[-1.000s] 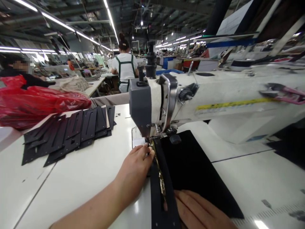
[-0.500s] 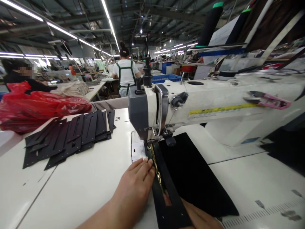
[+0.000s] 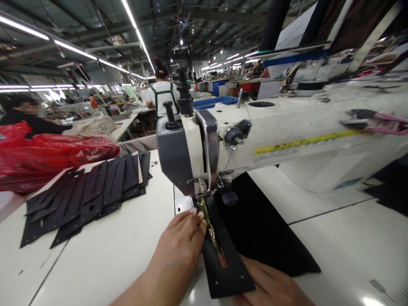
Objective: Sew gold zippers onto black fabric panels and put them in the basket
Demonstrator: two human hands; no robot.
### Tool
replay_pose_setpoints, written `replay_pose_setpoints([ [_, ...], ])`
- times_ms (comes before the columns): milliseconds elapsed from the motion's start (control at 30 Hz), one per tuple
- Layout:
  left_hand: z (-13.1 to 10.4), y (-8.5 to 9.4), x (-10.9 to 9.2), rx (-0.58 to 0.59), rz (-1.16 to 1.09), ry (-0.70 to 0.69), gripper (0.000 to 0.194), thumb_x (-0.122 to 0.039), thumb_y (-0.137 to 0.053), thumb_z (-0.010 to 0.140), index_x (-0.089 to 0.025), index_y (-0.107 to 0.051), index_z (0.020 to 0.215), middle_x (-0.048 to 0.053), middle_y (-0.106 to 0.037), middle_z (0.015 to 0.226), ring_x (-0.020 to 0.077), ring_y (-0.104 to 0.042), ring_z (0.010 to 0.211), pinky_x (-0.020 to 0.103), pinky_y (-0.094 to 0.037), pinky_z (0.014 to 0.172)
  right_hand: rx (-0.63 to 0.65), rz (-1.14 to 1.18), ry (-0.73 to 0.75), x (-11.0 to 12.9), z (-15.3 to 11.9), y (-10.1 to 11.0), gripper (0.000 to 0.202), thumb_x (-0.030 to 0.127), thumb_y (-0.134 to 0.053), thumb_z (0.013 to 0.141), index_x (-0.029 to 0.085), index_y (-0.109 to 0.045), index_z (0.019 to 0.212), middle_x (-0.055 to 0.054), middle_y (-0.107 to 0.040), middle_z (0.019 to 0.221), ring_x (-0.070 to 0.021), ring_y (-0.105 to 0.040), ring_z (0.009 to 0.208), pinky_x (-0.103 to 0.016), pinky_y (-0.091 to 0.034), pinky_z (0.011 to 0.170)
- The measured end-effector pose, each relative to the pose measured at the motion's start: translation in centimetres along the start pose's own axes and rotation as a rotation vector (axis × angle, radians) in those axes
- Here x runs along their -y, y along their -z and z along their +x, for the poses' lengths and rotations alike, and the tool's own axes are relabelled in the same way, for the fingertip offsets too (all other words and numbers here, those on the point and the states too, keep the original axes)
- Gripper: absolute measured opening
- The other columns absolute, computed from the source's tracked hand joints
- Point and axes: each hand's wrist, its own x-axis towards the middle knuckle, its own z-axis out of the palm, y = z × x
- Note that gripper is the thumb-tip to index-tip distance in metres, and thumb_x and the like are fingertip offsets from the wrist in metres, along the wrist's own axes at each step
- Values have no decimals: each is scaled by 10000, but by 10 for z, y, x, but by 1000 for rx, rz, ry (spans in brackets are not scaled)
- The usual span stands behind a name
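A black slotted panel [image 3: 231, 272] with a gold-toothed zipper [image 3: 211, 227] in its slot lies with its far end beneath the sewing machine head [image 3: 178, 157]. My left hand [image 3: 180, 248] is at the panel's left edge near the presser foot, fingers bunched and fingertips pressed on it; its thumb is hidden. My right hand [image 3: 270, 282] grips the near end from the right and below. Skin shows through the near end of the slot, and most of the right fingers are hidden under the panel. Black fabric [image 3: 264, 229] spreads out to the right of the panel.
Several black slotted pieces [image 3: 92, 187] lie overlapping on the left of the white table [image 3: 105, 255]. Behind them is a red plastic bag [image 3: 57, 148]. Pink-handled snips [image 3: 376, 121] rest on the machine arm. Co-workers sit farther back, one [image 3: 162, 93] with green straps.
The view has shifted closer to the machine. The panel's near end has slid slightly away from me, toward the needle, and more of my right hand shows. Both hands stay on the panel.
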Motion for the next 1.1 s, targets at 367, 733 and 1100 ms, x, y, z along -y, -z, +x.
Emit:
replay_pose_setpoints([
  [367,3,-7,16,6,-68,44,248,-146,-363,907,-78,-587,987,148,-601,943,255,-567,953,393,-540,797,-50,73,-21,-20,22,-13,338,71,-348,880,102,-663,762,-109,-685,758,-182,-650,736,-239,-540,738],
  [733,4,-7,14,121,-44,173,288,-61,-441,773,-97,-589,1017,154,-597,1039,256,-556,1010,397,-504,863,53,142,-29,-26,31,-6,322,87,-329,895,121,-634,798,-73,-647,734,-166,-599,719,-258,-516,705],
  [1100,-13,0,-8,78,-168,343,529,-53,-433,621,-96,-527,1140,164,-566,1153,281,-531,1070,469,-470,894,479,185,-255,-48,74,-4,136,87,-508,731,139,-576,836,-92,-613,900,-217,-570,835,-331,-459,728],
])
